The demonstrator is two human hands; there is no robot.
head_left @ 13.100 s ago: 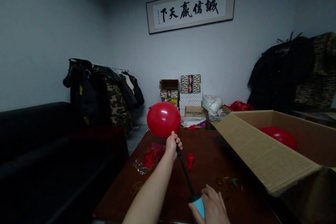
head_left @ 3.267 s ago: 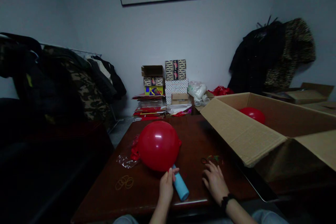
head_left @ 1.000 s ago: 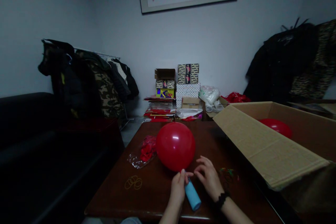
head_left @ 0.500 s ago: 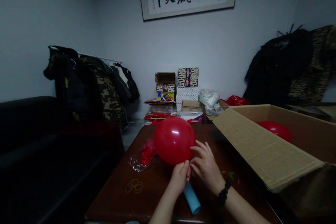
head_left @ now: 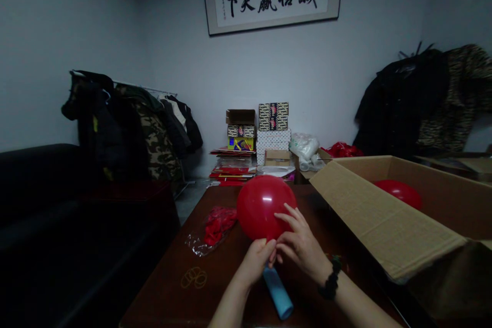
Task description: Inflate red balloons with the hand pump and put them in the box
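Note:
An inflated red balloon [head_left: 265, 205] is held up over the table, its neck toward me. My left hand [head_left: 257, 259] pinches the neck between thumb and fingers. Right beside it, my right hand [head_left: 302, 246] has thumb and index finger closed at the same neck, while its other fingers stretch up against the balloon's side. Whatever lies between the right fingertips is hidden. Below the hands a light blue cylinder [head_left: 279, 294], seemingly a hand pump, lies on the table.
The brown table [head_left: 161, 297] bears several rubber bands [head_left: 194, 278] and a clear bag of red balloons [head_left: 217, 225] at left. An open cardboard box [head_left: 384, 215] at right holds another red balloon [head_left: 400, 192]. Stacked boxes [head_left: 272, 141] stand behind; a black sofa [head_left: 42, 225] is at left.
The balloon has shifted slightly right in view and turned a little relative to the hands. Both hands keep their hold at the neck. The whole view has also shifted slightly.

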